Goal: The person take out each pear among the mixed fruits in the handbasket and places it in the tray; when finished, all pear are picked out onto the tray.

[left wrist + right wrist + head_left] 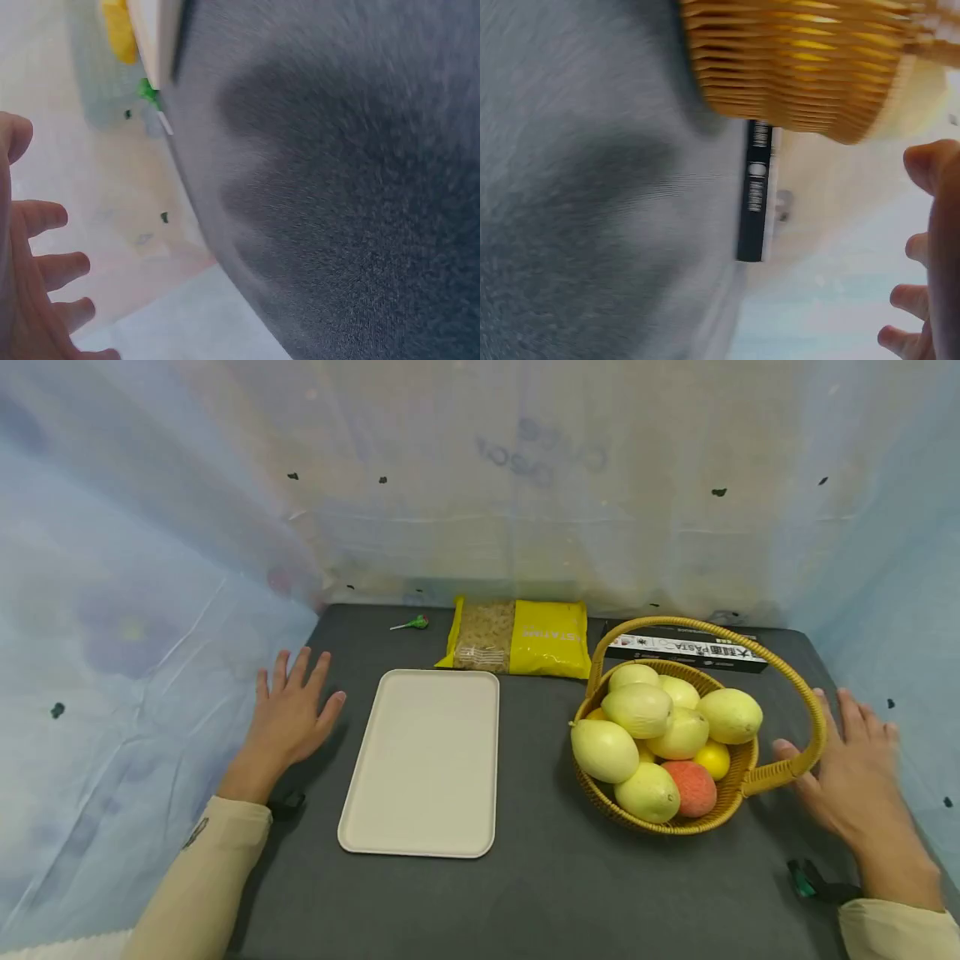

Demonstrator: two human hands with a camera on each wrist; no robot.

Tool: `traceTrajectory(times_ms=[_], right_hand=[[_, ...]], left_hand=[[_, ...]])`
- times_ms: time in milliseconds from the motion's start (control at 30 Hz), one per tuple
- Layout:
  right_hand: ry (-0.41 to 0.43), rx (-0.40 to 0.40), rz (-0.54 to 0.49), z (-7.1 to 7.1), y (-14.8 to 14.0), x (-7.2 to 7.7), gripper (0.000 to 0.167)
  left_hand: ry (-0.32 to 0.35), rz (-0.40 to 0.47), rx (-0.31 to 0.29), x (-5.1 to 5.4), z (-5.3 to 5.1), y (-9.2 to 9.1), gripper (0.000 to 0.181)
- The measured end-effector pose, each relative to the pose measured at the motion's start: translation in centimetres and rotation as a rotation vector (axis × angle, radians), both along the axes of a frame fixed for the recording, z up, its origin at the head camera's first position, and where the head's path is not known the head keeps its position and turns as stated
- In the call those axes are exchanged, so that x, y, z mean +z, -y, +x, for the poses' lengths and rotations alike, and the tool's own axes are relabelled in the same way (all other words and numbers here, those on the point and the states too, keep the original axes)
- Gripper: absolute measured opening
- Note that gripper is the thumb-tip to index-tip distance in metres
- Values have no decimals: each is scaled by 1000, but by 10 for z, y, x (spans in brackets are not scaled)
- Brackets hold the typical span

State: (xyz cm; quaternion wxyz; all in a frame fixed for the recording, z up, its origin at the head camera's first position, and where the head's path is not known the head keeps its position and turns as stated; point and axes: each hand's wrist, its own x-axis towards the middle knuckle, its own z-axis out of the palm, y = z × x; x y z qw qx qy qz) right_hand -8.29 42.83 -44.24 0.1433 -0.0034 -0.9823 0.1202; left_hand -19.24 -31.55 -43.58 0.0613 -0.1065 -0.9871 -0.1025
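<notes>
My left hand (291,714) is held over the left side of the grey table with its fingers spread, holding nothing. Just right of it lies a cream rectangular tray (423,764). On the other side, my right hand (855,768) hovers with fingers extended beside the handle of a wicker basket (667,828); it does not grip the handle. Pale yellow-green oval fruits (637,710) fill the basket, along with a reddish round fruit (692,787) and a small yellow one (712,760). In the right wrist view, the basket's woven side (780,67) stands apart from the fingers.
Along the back edge lie a green-wrapped lollipop (417,622), a yellow bag of pasta (551,639) and a black pasta box (686,650) partly behind the basket. Pale curtains (525,527) hang at the back and both sides of the table.
</notes>
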Motion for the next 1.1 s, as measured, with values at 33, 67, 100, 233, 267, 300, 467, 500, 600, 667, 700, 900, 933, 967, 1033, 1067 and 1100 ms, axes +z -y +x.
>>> traceTrajectory(times_ms=[33,67,100,233,267,300,467,500,600,667,700,900,933,967,1033,1067,1100], right_hand=[[-46,7,-17,3,2,2,95],[-89,13,-40,8,3,5,95],[-131,21,-71,12,6,8,94],[-249,-10,-190,39,21,22,89],[-272,-30,-220,46,25,26,89],[-301,-44,-245,52,30,29,89],[-509,18,-320,72,51,44,99],[-547,57,-340,75,56,47,101],[-588,135,-424,84,71,56,97],[-587,150,-476,90,82,62,95],[-578,156,-491,92,87,65,94],[-469,258,-535,94,111,82,94],[-464,290,-552,91,115,84,93],[-466,325,-571,87,119,85,92],[-486,401,-612,78,128,84,88],[-494,437,-624,73,132,84,86],[-490,458,-624,69,136,83,84]], left_hand=[[-12,22,-6,1,2,1,77],[-27,46,-13,2,5,2,76],[-49,74,-24,3,7,4,76],[-151,202,-78,7,17,10,71],[-169,235,-89,9,20,11,70],[-181,267,-100,11,23,12,70],[-199,378,-124,18,34,14,71],[-210,390,-128,19,35,13,71],[-253,418,-138,23,34,10,73],[-277,427,-143,25,32,7,73],[-280,431,-143,25,29,5,73],[-208,473,-124,23,13,-4,68],[-190,480,-125,22,9,-6,66],[-171,484,-127,21,5,-7,65],[-132,479,-137,20,-5,-11,63],[-101,477,-142,20,-9,-13,63],[-65,473,-149,20,-14,-15,63]])
